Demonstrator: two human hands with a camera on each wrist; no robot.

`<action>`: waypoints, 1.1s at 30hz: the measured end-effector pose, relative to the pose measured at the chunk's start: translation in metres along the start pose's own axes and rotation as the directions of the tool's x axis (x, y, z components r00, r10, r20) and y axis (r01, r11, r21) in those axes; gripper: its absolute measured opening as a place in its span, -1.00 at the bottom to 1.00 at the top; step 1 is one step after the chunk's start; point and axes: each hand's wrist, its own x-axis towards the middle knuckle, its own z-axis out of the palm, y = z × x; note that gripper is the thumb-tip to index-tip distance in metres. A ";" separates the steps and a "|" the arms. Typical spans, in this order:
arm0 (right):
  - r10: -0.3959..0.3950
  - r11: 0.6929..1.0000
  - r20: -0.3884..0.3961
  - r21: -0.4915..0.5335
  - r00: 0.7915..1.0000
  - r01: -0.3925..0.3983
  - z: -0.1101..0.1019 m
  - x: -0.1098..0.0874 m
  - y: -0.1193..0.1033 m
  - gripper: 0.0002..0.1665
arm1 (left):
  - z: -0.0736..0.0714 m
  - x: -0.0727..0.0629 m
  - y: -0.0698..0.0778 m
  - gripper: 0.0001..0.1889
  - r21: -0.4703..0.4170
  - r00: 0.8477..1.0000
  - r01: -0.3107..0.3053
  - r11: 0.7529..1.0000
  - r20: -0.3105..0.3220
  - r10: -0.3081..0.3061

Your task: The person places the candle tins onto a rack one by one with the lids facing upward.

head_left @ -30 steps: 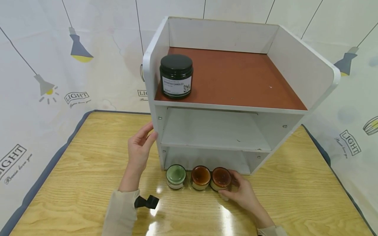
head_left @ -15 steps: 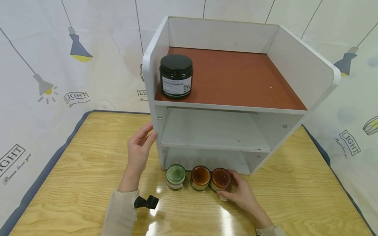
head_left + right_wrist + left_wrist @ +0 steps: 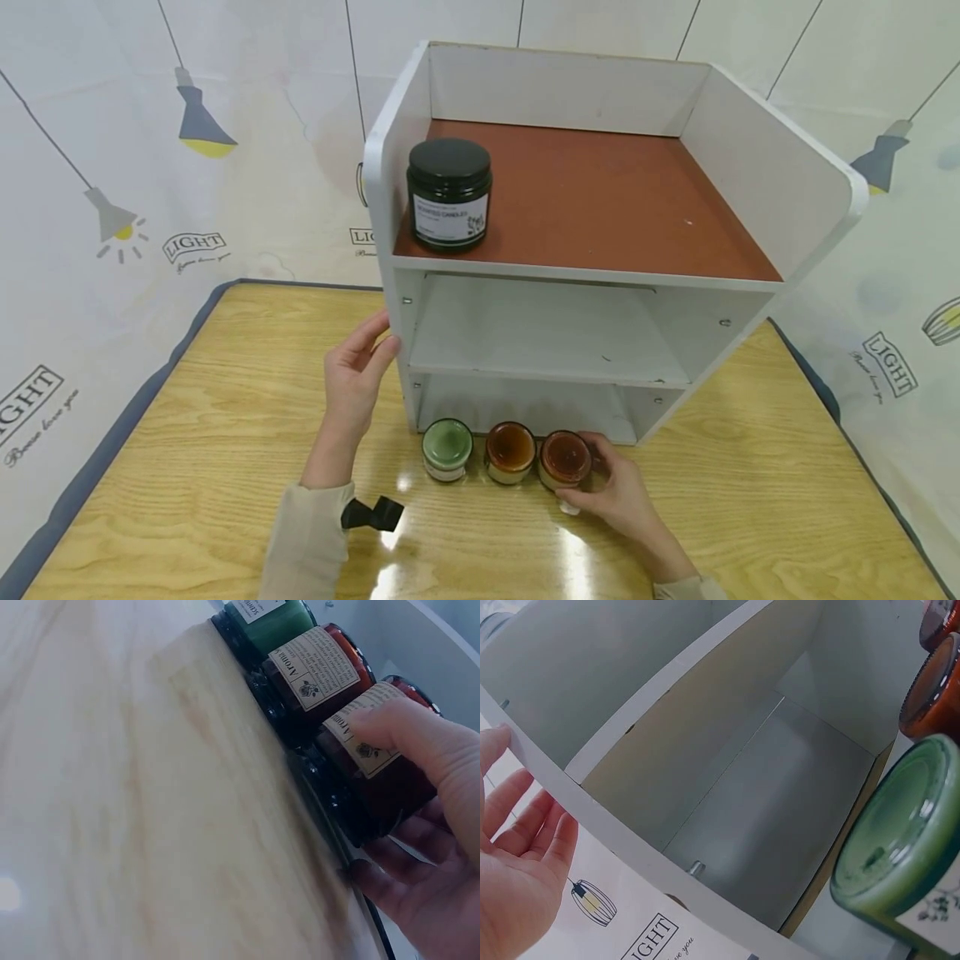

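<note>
My left hand (image 3: 351,379) rests against the left side panel of a white shelf unit (image 3: 517,375), thumb at the front edge and fingers along the outer face. In the left wrist view those fingers (image 3: 529,814) are loosely bent. At the shelf's foot, a row of glass candle jars stands on the table: a green jar (image 3: 447,450), an amber jar (image 3: 511,452) and a darker amber jar (image 3: 565,458). My right hand (image 3: 618,492) grips the darker jar, with the thumb across its beige label (image 3: 367,724) and the fingers behind.
A black scented-candle jar (image 3: 448,196) stands at the front left of the shelf's reddish-brown top (image 3: 600,200). Two white compartments open to the front below it. The wooden table (image 3: 225,433) meets a printed white backdrop (image 3: 285,167) at the back and both sides.
My right hand has shifted the darker amber jar slightly to the right, widening the gap to the middle jar. The left hand has stayed on the shelf panel.
</note>
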 end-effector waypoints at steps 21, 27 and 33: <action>-0.003 0.972 -0.011 0.237 1.000 0.005 -0.021 0.000 -0.027 -0.16 | -0.001 0.001 -0.001 -0.70 0.009 1.000 0.008 1.000 -0.007 -0.008; -0.018 0.964 -0.037 0.265 0.999 0.027 -0.025 0.004 -0.040 -0.12 | -0.001 0.001 -0.001 -0.70 0.009 1.000 0.012 1.000 -0.014 -0.012; -0.025 0.966 -0.081 0.256 0.996 0.045 -0.031 0.008 -0.053 -0.11 | 0.000 0.001 0.000 -0.69 0.009 1.000 0.017 1.000 -0.011 -0.017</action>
